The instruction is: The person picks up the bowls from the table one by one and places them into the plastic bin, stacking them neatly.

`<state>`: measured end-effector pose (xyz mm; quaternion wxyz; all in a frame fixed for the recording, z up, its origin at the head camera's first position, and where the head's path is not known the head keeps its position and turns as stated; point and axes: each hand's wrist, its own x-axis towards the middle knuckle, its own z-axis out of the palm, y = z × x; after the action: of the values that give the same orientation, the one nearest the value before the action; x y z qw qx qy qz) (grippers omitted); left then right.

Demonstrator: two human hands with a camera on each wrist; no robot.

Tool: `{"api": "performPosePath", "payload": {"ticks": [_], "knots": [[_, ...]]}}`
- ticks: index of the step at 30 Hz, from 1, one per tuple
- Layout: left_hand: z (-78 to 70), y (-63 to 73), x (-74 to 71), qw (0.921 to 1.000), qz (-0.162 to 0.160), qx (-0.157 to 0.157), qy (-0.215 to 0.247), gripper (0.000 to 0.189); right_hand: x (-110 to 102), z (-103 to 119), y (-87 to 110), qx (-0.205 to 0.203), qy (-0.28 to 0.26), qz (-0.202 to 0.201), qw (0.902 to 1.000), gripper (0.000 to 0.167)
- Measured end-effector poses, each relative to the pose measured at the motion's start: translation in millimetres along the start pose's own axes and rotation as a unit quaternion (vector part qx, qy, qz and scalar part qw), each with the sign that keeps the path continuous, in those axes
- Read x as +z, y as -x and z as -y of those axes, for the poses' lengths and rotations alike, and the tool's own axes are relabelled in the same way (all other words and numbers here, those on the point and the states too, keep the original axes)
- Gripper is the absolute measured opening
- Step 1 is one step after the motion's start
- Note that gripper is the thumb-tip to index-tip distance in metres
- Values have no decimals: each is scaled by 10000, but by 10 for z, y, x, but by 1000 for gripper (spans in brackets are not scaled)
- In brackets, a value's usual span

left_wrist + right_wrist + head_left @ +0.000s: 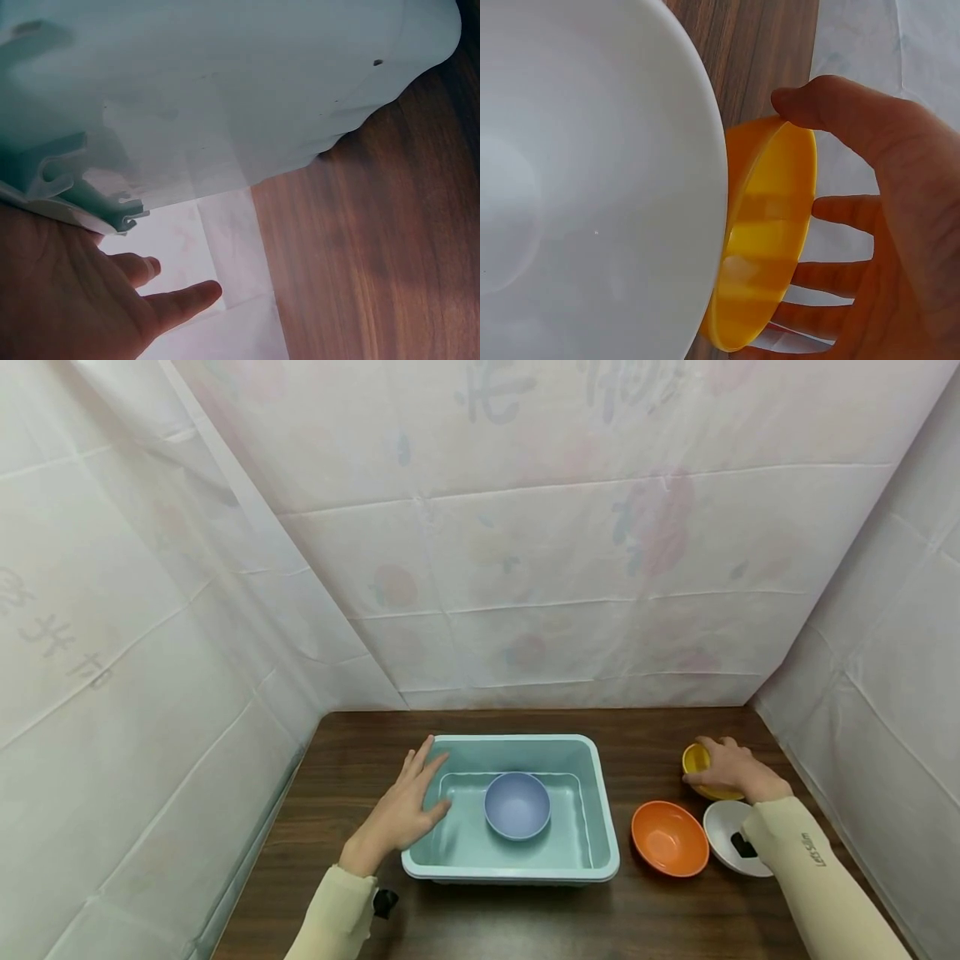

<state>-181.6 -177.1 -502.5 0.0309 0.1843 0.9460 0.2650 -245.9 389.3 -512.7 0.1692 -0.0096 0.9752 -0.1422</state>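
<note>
My right hand (731, 768) is at the yellow bowl (769, 225), palm over its mouth. The thumb lies at one end of the bowl's rim and the fingers reach along the far edge, as the right wrist view shows. Beside the left rim of a pale blue-green tub (525, 875) is my left hand (401, 810), its fingers spread and holding nothing. The left wrist view shows that hand against the rim, under the tub's outer wall (210, 90). A lavender bowl (517, 806) stands upright inside the tub.
Right of the tub lies an orange bowl (670, 839). A white bowl (723, 822) adjoins it, partly covered by my right sleeve (813, 860). White printed sheets (540, 568) enclose the dark wooden table (360, 735) at the back and sides.
</note>
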Motion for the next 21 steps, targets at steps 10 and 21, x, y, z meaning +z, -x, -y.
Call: {"api": "performPosePath", "payload": {"ticks": [10,21], "knots": [[8,-8,-11,10000,-33,29,-65,72,-25,5,-13,27,129,-65,9999,99],[1,7,-13,10000,-36,23,-58,73,-26,-39,-12,-14,171,-223,9996,100]]}}
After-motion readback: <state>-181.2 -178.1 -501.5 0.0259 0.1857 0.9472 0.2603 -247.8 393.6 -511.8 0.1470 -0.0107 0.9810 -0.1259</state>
